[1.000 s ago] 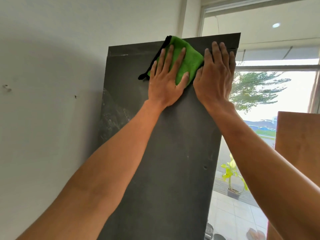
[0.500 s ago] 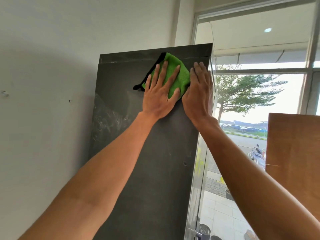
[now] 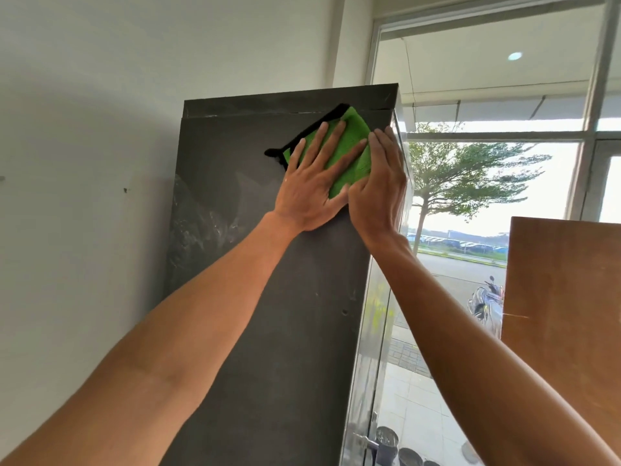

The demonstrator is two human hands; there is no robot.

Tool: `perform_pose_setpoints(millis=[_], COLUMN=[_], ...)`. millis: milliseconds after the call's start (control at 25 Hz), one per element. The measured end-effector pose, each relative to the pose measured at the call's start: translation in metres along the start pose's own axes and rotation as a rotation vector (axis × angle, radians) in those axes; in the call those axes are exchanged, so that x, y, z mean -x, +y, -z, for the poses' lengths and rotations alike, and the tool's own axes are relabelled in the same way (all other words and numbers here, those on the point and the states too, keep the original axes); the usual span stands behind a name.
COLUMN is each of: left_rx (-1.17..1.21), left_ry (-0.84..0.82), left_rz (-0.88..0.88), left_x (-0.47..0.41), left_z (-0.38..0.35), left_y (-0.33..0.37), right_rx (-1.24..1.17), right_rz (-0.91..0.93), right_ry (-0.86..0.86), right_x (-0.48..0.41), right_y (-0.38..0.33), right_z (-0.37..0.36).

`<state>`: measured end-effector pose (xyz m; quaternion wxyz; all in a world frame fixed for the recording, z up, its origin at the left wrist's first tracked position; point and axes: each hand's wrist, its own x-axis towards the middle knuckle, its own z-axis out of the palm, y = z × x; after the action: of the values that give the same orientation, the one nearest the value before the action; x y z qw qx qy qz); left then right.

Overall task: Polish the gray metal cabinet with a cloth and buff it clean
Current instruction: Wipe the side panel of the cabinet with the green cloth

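A tall dark gray metal cabinet [image 3: 275, 331] stands against the white wall, seen from below. A folded green cloth with a black edge [image 3: 349, 136] lies flat on its side panel near the top right corner. My left hand [image 3: 316, 183] presses the cloth with straight spread fingers. My right hand [image 3: 379, 183] lies flat against the panel's right edge, fingers straight, touching the cloth's right side. Pale smears mark the panel's left part [image 3: 201, 227].
A white wall [image 3: 84, 230] borders the cabinet on the left. A large window [image 3: 487, 196] with a tree and a road outside fills the right. A brown wooden board [image 3: 564, 314] stands at the right edge. The cabinet's glass front [image 3: 373, 364] faces the window.
Both hands and the cloth slid down a little from the cabinet's top edge. The right hand closed in against the left hand and cloth. My view turned, narrowing the panel.
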<state>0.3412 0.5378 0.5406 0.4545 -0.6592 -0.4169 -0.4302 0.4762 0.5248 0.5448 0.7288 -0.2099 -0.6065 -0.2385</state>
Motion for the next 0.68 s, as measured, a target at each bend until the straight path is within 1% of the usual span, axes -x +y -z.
perform_pose_setpoints(millis=[120, 200, 280, 320, 360, 440, 520, 600, 680], left_rx=[0.019, 0.048, 0.092, 0.096, 0.083, 0.055, 0.033, 0.033, 0.065], left_ry=[-0.038, -0.03, 0.004, 0.017, 0.025, 0.024, 0.018, 0.009, 0.002], left_rz=[0.026, 0.165, 0.306, 0.311, 0.26, 0.097, 0.019, 0.048, 0.131], left_x=[-0.042, -0.055, -0.054, -0.05, -0.046, -0.039, -0.04, -0.042, -0.044], left_z=[0.019, 0.021, 0.013, 0.01, 0.008, 0.006, 0.009, 0.009, 0.01], left_y=[-0.017, -0.028, -0.023, -0.018, -0.013, -0.015, -0.026, -0.042, -0.061], right_rx=[-0.038, -0.026, 0.004, 0.007, 0.004, 0.001, 0.021, 0.113, 0.248], right_rz=[-0.082, -0.098, -0.09, -0.097, -0.112, -0.144, -0.144, -0.122, -0.103], right_ry=[0.009, 0.015, 0.042, 0.06, 0.082, 0.125, 0.165, 0.17, 0.137], right_x=[-0.014, -0.018, -0.018, -0.018, -0.017, -0.015, -0.013, -0.01, -0.008], right_y=[-0.009, -0.013, -0.013, -0.012, -0.011, -0.011, -0.014, -0.021, -0.028], right_z=[-0.001, -0.004, -0.008, -0.01, -0.013, -0.019, -0.026, -0.038, -0.049])
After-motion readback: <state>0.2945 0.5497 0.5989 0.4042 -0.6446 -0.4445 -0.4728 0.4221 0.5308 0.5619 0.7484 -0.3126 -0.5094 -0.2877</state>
